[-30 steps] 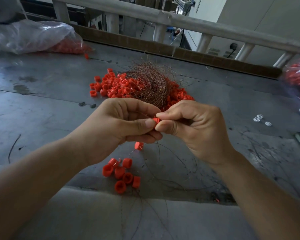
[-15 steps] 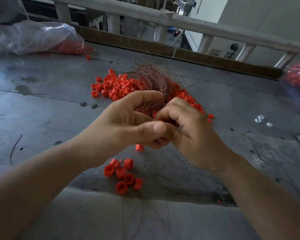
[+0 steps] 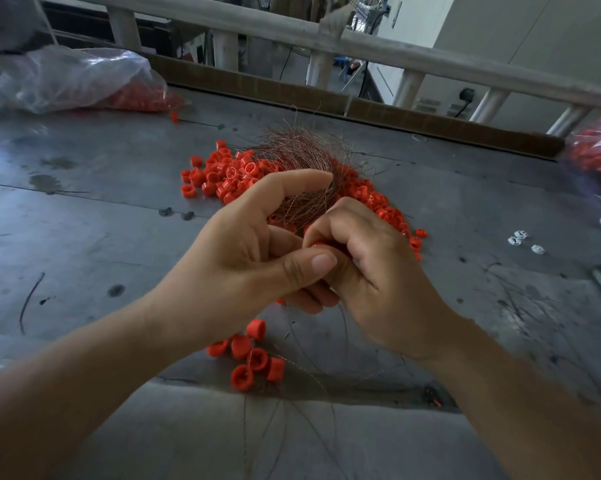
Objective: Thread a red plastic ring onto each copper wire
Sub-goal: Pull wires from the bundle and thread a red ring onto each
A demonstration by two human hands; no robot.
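The grey metal bench (image 3: 84,237) fills the frame, and over its middle the two hands meet on the job. The left hand (image 3: 236,258) has its thumb pressed in from below and its lower fingers curled under, with the forefinger arched up clear. The right hand (image 3: 372,271) has its fingers curled tight over the top. Both are clamped on a single red ring (image 3: 318,244), of which only a sliver shows between them. This looks like the threading step itself. The wire going through the ring is too fine to see, so I cannot tell whether it is in yet. The next move probably calls for a steady pinch while the wire end is fed through the bore, then sliding the ring down the wire. A clear plastic bag (image 3: 77,77) of rings slumps at upper left, and another bag (image 3: 597,157) sits at the right edge. Just beyond the hands, the copper wire tangle (image 3: 302,157) lies on the loose ring pile (image 3: 223,174). Its stray strands could snag a wire being pulled free. At lower centre a cluster of rings (image 3: 254,355) lies among thin wires, apparently finished. Small white pieces (image 3: 521,237) lie at right, well apart.
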